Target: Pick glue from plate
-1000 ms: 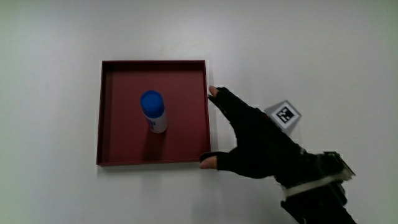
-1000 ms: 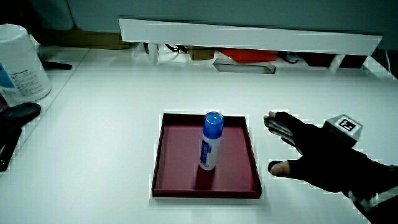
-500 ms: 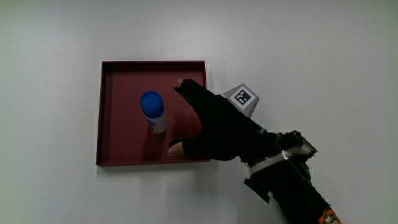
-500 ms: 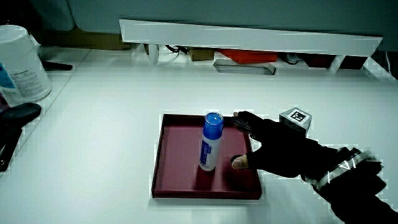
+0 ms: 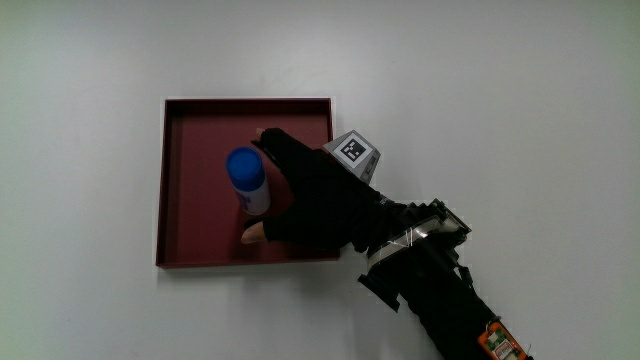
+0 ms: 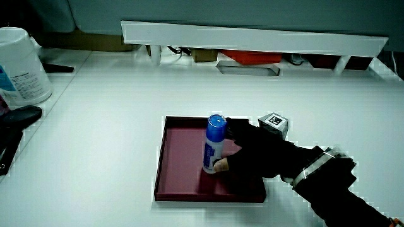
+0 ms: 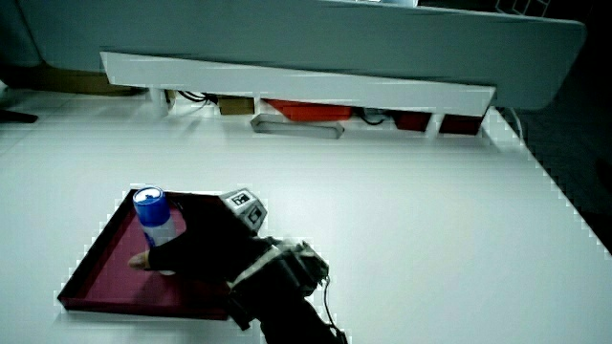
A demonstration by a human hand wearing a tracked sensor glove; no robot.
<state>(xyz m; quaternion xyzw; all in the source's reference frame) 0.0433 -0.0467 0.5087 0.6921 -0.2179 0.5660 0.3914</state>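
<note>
A glue stick (image 5: 246,172) with a blue cap and a white body stands upright in the dark red square plate (image 5: 200,125). The gloved hand (image 5: 278,192) lies over the plate right beside the glue, fingers spread on either side of the stick. Its thumb tip rests by the foot of the glue (image 6: 213,146) and its fingertips (image 5: 264,137) reach past the cap. The fingers have not closed round it. The patterned cube (image 5: 353,153) sits on the back of the hand. Both side views show the hand (image 6: 252,157) (image 7: 196,244) against the glue (image 7: 155,218) in the plate (image 6: 180,154) (image 7: 100,268).
A white tub (image 6: 20,63) and a black object (image 6: 16,120) stand at the table's edge in a side view. The low white partition (image 6: 252,36) (image 7: 296,81) runs along the table, with cables and red items under it.
The hand has moved from beside the plate's rim onto the plate and up against the glue. The glue and the plate have stayed in place.
</note>
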